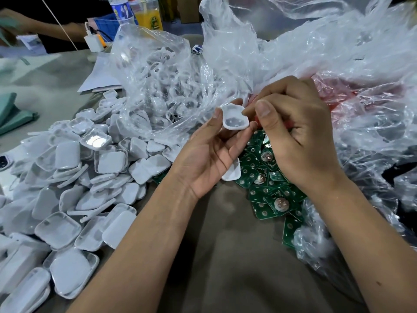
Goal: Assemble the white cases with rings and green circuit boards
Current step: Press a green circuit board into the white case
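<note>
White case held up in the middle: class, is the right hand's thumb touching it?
Touching. The head view shows the right hand with its thumb tip on the rim of the white case, which the left hand holds.

Right hand (300,136): curled fingers hide whatever sits under them; contents cannot be told. Pile of white cases (74,190) runs off the left and near edges. Rings (158,71) show only hazily through the clear bag (155,86); count unreadable. Green circuit boards (268,193) partly buried under the right hand and crumpled plastic sheet (338,53). Red item (352,96) under that plastic, unidentifiable. Far left, another person's arm (52,30) cut by the edge, blurred. Bottle (120,10) top cropped.
</note>
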`<state>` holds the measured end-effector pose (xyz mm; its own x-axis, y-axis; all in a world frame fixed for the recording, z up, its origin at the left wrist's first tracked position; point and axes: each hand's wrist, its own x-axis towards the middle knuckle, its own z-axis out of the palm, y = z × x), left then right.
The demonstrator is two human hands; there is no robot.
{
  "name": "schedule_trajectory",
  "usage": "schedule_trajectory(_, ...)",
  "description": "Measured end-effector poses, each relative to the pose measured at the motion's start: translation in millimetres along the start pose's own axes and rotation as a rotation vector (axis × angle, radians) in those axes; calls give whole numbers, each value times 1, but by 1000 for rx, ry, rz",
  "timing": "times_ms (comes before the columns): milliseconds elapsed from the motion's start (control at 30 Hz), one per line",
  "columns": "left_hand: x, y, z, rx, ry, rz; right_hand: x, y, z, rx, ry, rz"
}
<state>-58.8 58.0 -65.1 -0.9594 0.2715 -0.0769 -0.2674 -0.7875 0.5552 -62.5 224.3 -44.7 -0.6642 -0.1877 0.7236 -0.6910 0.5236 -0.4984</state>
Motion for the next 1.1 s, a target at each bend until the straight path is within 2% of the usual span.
schedule_trajectory(400, -6, 3, -3, -86, -201, -37, -1, -9, -2, -58, -34, -119)
schedule_trajectory(1100, -6, 5, -1, -63, -147, -30, 0, -10, -1, -94, -88, -129)
